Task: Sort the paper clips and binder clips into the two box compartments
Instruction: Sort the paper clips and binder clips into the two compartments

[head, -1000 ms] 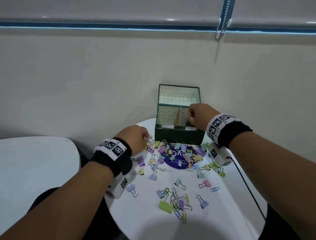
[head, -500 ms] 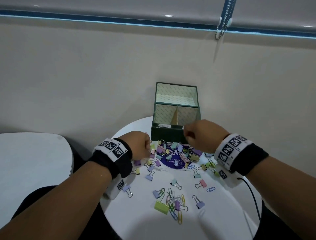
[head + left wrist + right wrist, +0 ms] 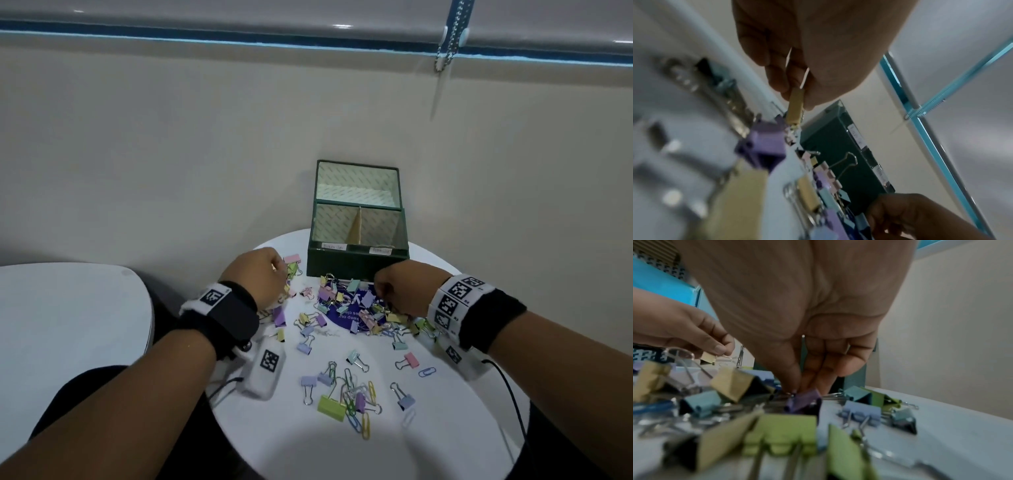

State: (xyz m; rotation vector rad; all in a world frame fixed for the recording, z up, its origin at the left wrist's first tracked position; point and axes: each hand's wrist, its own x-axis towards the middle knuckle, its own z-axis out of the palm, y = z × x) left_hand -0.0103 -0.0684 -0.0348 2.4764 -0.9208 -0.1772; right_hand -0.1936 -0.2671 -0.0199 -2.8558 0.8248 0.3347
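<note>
A dark green box (image 3: 356, 262) with a cardboard divider (image 3: 356, 228) stands open at the back of the round white table (image 3: 445, 431). In front of it lies a pile of pastel binder clips (image 3: 342, 301) mixed with paper clips. My left hand (image 3: 279, 274) is at the pile's left edge and pinches a yellow binder clip (image 3: 795, 107) just above the table. My right hand (image 3: 380, 294) is down on the pile's right side. Its thumb and fingertips (image 3: 813, 378) close on a purple binder clip (image 3: 803, 400).
A second group of binder and paper clips (image 3: 346, 397) lies nearer the table's front. Another white table (image 3: 68, 325) stands to the left. A black cable (image 3: 507, 383) runs from my right wrist over the table's right edge. The wall is directly behind the box.
My right hand came back from over the box's right compartment and dropped onto the pile. My left hand stayed at the pile's left edge, holding a clip.
</note>
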